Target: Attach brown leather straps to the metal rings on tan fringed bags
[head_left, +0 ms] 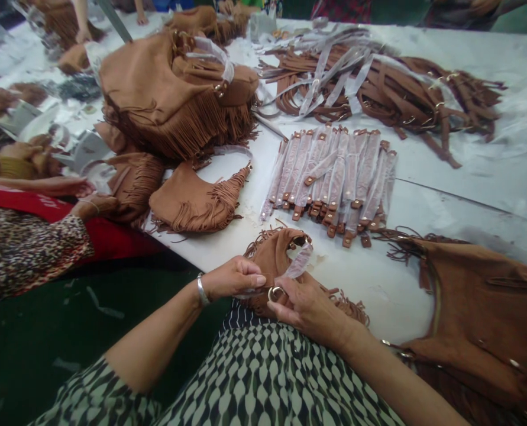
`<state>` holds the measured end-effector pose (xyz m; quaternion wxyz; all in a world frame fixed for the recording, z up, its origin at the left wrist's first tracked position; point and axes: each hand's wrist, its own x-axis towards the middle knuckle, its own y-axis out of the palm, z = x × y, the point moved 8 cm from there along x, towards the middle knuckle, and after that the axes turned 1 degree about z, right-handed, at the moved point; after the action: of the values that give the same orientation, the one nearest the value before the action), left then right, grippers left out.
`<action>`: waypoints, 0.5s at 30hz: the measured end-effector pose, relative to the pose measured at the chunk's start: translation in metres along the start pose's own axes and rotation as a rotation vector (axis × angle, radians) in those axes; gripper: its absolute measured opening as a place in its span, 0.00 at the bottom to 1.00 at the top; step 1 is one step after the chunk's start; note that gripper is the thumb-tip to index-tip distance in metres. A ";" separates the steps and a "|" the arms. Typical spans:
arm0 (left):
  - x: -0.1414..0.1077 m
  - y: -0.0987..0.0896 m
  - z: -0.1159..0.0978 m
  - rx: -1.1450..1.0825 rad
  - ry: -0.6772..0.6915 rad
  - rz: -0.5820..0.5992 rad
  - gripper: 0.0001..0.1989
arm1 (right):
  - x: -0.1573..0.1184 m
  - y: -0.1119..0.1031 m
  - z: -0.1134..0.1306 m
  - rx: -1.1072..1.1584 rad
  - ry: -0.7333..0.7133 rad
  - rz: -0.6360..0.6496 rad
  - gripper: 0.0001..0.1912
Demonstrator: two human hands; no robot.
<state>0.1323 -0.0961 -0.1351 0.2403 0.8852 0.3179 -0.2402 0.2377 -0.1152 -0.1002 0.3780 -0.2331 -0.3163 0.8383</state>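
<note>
A brown fringed handbag [270, 255] lies at the table's near edge, right in front of my body. My right hand [310, 309] pinches a gold-coloured metal ring [275, 293] above the bag. From near those fingers a plastic-wrapped strap [299, 263] curves up to the bag's top corner. My left hand [233, 277], with a silver bracelet at its wrist, is closed in a pinch just left of the ring. What its fingertips hold is too small to make out. Both hands cover part of the bag.
Plastic-wrapped short straps [334, 171] lie in a row beyond the bag. Long brown straps [378, 89] are heaped farther back. Fringed bags [157, 89] pile up at left, with a smaller bag [192, 201] nearer. A large bag [480, 296] lies right. A co-worker's hands [92, 198] handle another bag.
</note>
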 end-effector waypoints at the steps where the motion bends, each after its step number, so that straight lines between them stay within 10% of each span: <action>1: 0.000 -0.001 -0.002 0.018 0.001 0.029 0.20 | 0.000 0.001 0.001 0.028 -0.004 0.012 0.09; 15: 0.007 0.012 0.008 -0.099 0.024 0.125 0.19 | -0.007 0.004 -0.013 0.517 0.040 -0.006 0.09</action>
<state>0.1435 -0.1062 -0.1425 0.2946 0.8931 0.2761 -0.1981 0.2483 -0.1185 -0.1111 0.4335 -0.1442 -0.0848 0.8855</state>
